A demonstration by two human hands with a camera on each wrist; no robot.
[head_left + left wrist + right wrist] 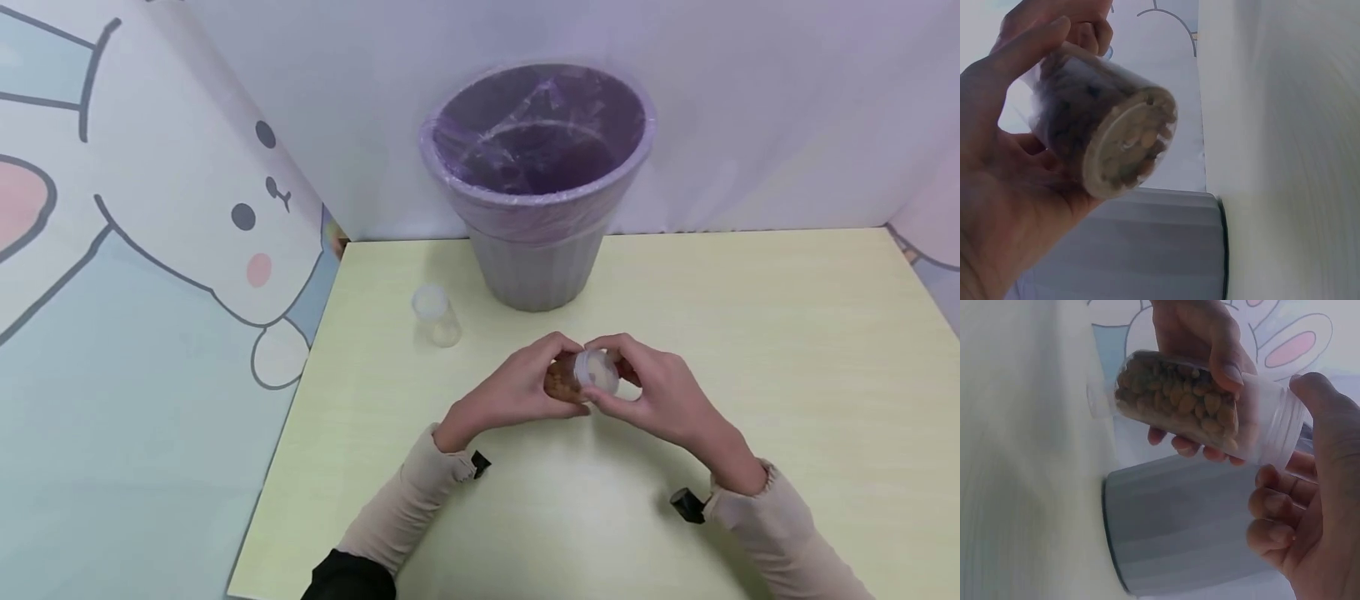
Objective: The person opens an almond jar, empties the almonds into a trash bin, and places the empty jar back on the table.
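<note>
A clear plastic jar [1179, 400], partly filled with brown nuts or kernels, is held tilted above the table between both hands. My left hand [525, 383] grips the jar's body, its fingers wrapped round the side. With thumb and fingers my right hand [660, 387] pinches the whitish translucent lid [600, 372] at the jar's other end. The left wrist view shows the jar's round base [1132, 144] with the brown pieces lying against it. A second clear jar [437, 317] with a whitish lid stands on the table, to the left beyond my hands.
A grey bin [540, 262] lined with a purple plastic bag [547, 133] stands at the table's back, just beyond my hands. The pale yellow table [787, 333] meets a white wall behind. A cartoon-printed panel [150, 250] rises along the left side.
</note>
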